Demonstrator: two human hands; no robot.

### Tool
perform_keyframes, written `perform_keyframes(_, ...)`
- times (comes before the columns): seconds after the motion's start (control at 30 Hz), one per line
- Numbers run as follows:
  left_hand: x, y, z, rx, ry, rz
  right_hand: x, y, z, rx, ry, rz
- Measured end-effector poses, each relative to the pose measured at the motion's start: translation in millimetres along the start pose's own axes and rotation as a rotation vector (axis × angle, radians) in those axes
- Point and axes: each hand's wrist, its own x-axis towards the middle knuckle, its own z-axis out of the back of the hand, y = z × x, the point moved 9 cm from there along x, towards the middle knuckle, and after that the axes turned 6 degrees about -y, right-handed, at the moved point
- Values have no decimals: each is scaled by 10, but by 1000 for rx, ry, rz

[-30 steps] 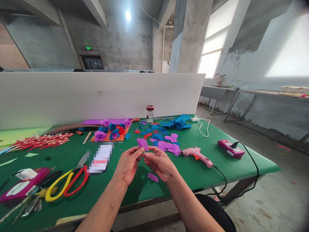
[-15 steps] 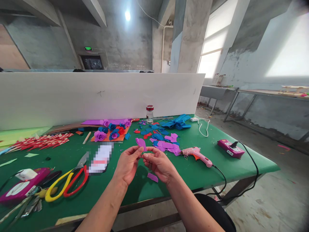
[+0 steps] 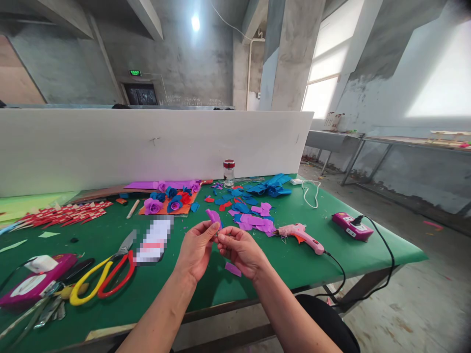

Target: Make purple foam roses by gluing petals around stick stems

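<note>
glue gun (image 3: 301, 238) right on green table (image 3: 326, 228) | scissors (image 3: 124, 251) left | red-lidded jar (image 3: 228, 174) by white board (image 3: 147, 147)

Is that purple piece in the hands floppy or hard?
Probably floppy: the purple piece bends over above the left hand and right hand pinching it. Likely very light, since it looks thin like the purple scraps lying flat on the table.

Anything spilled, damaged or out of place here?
Nothing damaged; only coloured scraps lie scattered loose on the table by the pink glue gun. Left hand and right hand pinch a purple petal.
</note>
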Motion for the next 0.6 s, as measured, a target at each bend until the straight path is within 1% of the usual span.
perform_keyframes(0.23,10,14,-39,59,73,21,-23,29,5,47,-14,-36)
perform_keyframes(0.37,35,52,-37,92,92,28,-18,45,29,48,-45,-16)
perform_keyframes(0.4,45,41,-18,101,72,8,-12,60,53,37,-71,13)
perform_keyframes(0.53,72,-84,135,162,-97,-139,-14,193,171,-53,-216,199)
perform_keyframes(0.6,74,-111,145,197,-109,-171,-30,256,190,-104,-257,277)
